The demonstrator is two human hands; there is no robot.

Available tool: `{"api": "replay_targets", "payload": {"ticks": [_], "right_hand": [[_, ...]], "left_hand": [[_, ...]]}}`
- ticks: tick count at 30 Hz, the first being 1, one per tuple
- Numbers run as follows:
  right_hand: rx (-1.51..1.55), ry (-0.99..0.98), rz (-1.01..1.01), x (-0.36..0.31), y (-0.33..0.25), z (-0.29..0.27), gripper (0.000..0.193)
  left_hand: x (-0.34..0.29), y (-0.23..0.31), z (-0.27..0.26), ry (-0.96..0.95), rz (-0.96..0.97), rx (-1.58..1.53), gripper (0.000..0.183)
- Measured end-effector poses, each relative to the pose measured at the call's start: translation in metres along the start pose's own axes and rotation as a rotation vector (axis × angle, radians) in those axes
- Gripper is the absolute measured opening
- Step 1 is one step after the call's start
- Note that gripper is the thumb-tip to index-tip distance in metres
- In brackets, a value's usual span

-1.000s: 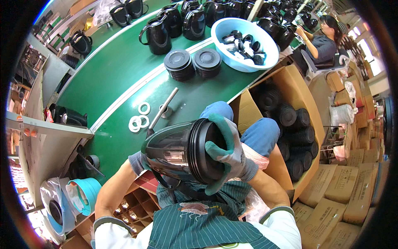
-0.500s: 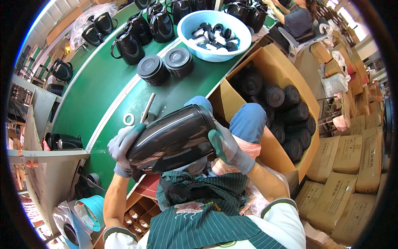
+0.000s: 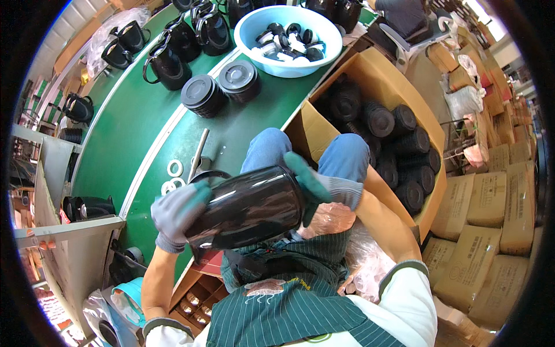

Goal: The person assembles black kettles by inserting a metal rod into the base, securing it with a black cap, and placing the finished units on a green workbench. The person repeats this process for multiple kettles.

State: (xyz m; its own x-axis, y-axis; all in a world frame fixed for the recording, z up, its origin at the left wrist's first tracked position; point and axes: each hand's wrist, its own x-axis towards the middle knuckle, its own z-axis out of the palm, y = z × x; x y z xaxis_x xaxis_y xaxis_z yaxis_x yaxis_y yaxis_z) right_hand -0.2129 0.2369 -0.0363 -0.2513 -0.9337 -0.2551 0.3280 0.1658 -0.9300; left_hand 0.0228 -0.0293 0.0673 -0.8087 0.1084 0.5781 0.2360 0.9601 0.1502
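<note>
A glossy black jug body (image 3: 254, 205) lies on its side across my lap, nearly level. My left hand (image 3: 180, 213), in a grey-green work glove, is closed around its left end, near the rim. At the other end, my gloved right hand (image 3: 312, 188) presses against the jug's round base, fingers and thumb bent around its edge. Beyond my left hand, a metal rod (image 3: 198, 153) stands up from the green bench. White rings (image 3: 174, 168) lie beside it. The jug's left opening is partly hidden by my left hand.
Two stacks of black lids (image 3: 239, 78) stand on the green bench (image 3: 139, 124). Behind them is a light-blue basin (image 3: 283, 72) of small black and white parts, and several black jugs (image 3: 167, 66). To my right, an open carton (image 3: 433, 115) holds stacked black lids; sealed cartons (image 3: 467, 254) stand beyond.
The jug's right end has dropped, so it lies more level. My right hand has shifted around the base, and my left hand has moved slightly down. The view has shifted a little.
</note>
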Motion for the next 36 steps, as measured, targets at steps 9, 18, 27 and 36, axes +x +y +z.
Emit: {"api": "replay_targets", "payload": {"ticks": [9, 18, 27, 36], "right_hand": [[-0.606, 0.123, -0.959, 0.003, -0.049, 0.049, 0.101], [-0.297, 0.194, -0.294, -0.002, 0.024, 0.017, 0.092], [0.317, 0.071, -0.035, 0.01, -0.006, 0.043, 0.068], [-0.191, 0.136, -0.218, 0.002, -0.021, 0.052, 0.068]], "left_hand": [[-0.121, -0.024, 0.079, 0.082, -0.819, -0.83, 0.046], [-0.025, -0.012, 0.024, 0.129, -0.442, -0.242, 0.027], [-0.024, -0.014, 0.022, 0.101, -0.431, -0.273, 0.034], [-0.111, -0.019, 0.087, 0.405, -1.192, -1.374, 0.026]]}}
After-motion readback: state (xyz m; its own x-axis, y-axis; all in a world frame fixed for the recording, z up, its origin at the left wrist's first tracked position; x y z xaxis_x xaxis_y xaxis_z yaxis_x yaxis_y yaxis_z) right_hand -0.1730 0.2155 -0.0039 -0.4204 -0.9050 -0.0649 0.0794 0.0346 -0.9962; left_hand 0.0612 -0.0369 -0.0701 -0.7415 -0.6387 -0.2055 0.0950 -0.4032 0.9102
